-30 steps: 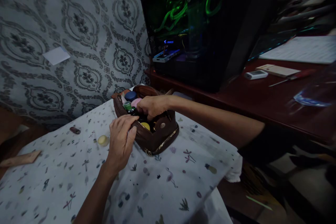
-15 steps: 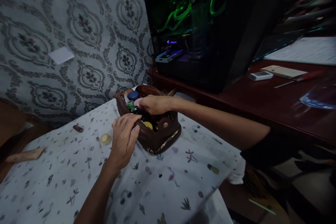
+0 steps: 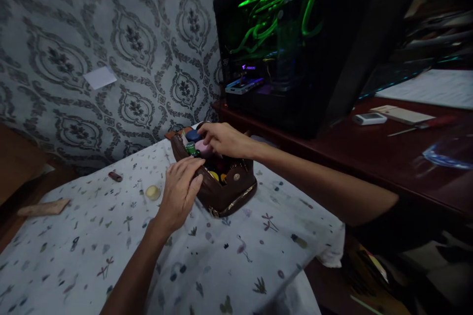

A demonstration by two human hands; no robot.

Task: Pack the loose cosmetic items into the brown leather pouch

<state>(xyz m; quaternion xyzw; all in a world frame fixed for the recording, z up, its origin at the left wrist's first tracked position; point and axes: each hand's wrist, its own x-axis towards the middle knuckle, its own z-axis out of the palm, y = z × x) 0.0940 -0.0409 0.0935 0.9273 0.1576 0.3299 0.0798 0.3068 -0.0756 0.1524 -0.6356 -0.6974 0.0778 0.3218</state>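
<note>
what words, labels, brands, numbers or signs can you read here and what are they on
"AORUS", slightly blurred: lit purple inside the computer case
Paper sheet: any writing too blurred to read
Beige card and white device: any print too small to read
Brown bag and its contents: no readable text

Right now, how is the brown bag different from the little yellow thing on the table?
The brown bag is much bigger than the yellow thing. The bag is dark; the yellow thing is pale. The left hand touches the bag, not the yellow thing. Both sit on the patterned cloth.
</note>
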